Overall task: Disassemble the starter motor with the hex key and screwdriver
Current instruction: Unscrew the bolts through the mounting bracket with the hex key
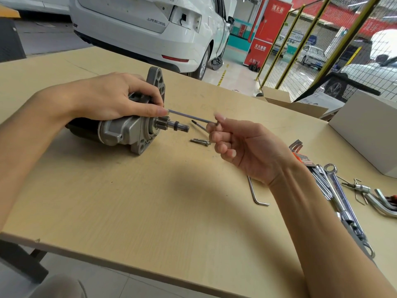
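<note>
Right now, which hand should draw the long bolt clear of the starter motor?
Probably the right hand: it already pinches the long bolt's free end. The left hand grips the starter motor, steadying it.

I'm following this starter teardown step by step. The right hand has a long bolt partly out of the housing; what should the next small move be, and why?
Probably draw the long bolt fully clear to the right and lay it beside the two removed bolts. The right hand pinches its head end, while its far end sits by the left hand steadying the starter motor.
</note>
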Available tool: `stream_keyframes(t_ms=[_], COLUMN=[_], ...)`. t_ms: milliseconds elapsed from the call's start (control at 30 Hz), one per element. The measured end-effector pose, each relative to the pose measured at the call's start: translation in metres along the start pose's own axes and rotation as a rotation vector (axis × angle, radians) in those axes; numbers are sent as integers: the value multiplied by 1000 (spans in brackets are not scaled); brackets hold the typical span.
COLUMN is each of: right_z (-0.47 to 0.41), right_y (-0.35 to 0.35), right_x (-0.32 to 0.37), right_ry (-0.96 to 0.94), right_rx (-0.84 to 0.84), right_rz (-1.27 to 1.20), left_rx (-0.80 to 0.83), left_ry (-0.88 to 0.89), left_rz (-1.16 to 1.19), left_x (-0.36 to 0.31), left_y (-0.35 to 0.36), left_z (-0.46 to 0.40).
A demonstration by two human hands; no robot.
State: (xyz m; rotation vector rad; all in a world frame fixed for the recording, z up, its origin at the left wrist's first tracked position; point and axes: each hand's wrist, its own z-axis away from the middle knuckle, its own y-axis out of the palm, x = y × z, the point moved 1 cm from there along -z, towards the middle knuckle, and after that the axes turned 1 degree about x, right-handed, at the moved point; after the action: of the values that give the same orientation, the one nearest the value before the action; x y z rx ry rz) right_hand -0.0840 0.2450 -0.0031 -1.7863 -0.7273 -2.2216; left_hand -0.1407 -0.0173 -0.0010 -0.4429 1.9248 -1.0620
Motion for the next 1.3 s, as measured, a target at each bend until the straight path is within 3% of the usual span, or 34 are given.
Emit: stream_keyframes(t_ms=[233,400,567,800,1067,1300], right_z=[3,4,2,0,-6,-9], right_y=[-6,-8,-10,-4,-5,-7], right_x=[0,-1,-5,-5,-12,-13], right_ry=[-142,-350,-494,-396,130,132], right_rx=[54,-106,-282,-325,-294,-194], right_rz=[414,871,1103,861,520,238], left_rx=[-8,-1,-1,-2,5,6], left_ry=[-13,-22,-26,-25,-29,-25], left_rz=[18,16,15,0,9,-1], left_x=[-1,-1,0,-2,-4,-4], left_y=[1,1,1,0,0,-1], left_z=[1,0,0,0,2,2])
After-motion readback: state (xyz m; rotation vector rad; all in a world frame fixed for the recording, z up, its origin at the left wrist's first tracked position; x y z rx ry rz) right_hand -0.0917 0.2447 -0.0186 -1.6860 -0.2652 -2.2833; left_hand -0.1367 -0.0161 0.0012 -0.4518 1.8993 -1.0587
